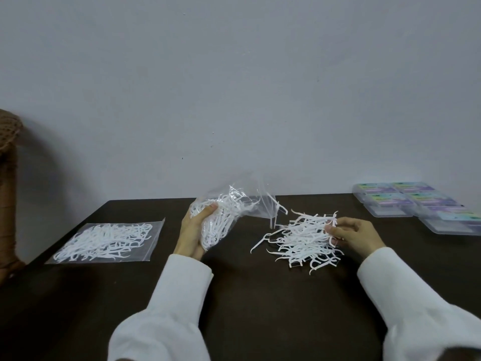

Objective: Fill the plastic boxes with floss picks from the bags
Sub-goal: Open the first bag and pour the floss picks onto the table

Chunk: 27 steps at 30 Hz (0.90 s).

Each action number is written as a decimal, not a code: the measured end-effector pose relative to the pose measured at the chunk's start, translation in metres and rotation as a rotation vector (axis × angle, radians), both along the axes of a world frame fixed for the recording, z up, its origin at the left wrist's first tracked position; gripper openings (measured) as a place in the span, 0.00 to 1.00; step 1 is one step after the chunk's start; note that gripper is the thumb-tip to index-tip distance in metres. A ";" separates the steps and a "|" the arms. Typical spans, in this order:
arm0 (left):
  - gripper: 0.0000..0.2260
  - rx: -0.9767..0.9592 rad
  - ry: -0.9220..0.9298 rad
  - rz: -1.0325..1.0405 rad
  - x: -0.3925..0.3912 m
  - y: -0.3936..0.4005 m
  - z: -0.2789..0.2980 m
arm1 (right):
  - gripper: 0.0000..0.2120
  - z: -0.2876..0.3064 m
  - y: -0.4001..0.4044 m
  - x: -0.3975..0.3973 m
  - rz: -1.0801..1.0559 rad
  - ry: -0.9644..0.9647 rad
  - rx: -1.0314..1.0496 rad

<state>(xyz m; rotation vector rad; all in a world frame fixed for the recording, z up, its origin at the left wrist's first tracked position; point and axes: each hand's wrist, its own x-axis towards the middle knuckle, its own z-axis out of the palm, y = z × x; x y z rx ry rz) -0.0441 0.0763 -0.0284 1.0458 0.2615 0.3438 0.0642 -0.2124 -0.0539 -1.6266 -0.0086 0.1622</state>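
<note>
I see a loose pile of floss picks (302, 238) on the dark table (260, 295), under my right hand (354, 234), whose fingertips pinch a few. My left hand (194, 230) grips an open bag (234, 207) of picks. A sealed bag (106, 242) lies further left; plastic boxes (416, 201) sit beyond the right fingers.

Loose floss picks (302, 238) beside tilted bag (234, 207)

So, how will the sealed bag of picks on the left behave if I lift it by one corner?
The flat bag would probably sag, since its film looks thin. Its loose picks would likely slide toward the low side. It seems light.
</note>
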 end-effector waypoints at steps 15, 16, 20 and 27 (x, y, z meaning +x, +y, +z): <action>0.31 -0.039 -0.020 -0.153 0.002 -0.013 0.001 | 0.09 0.017 0.011 -0.022 0.071 -0.409 -0.550; 0.32 -0.039 -0.024 -0.168 0.002 -0.014 0.000 | 0.09 0.016 0.011 -0.022 0.062 -0.433 -0.568; 0.48 0.014 -0.052 -0.231 0.007 -0.016 -0.003 | 0.05 0.021 0.014 -0.029 -0.004 -0.587 -0.423; 0.50 0.214 -0.030 -0.429 0.009 -0.030 -0.006 | 0.09 0.031 0.023 -0.042 0.362 -0.518 -0.002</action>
